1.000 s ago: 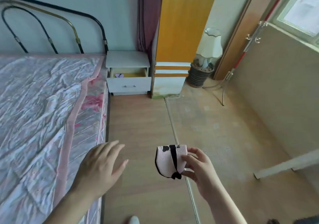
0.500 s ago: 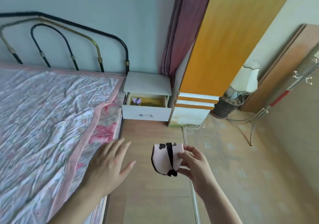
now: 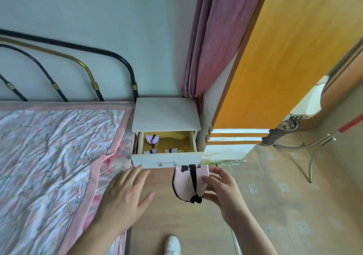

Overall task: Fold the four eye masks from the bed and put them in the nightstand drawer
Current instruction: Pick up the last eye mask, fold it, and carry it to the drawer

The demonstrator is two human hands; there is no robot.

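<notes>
My right hand point(image 3: 222, 192) pinches a folded mask point(image 3: 188, 182) in its fingers, just below the open drawer point(image 3: 167, 159) front. My left hand point(image 3: 122, 197) hovers empty, fingers spread. Three masks point(image 3: 152, 139) lie inside.

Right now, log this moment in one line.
right hand: holds folded eye mask | left hand: free | drawer: open

One wide-angle camera on my head, looking forward and down.

It faces the white wooden nightstand point(image 3: 166, 115) with its open yellow-lined drawer point(image 3: 167, 157) from close range; the pink floral bed point(image 3: 59, 156) fills the left, the wood-look floor point(image 3: 176, 225) lies below.
</notes>
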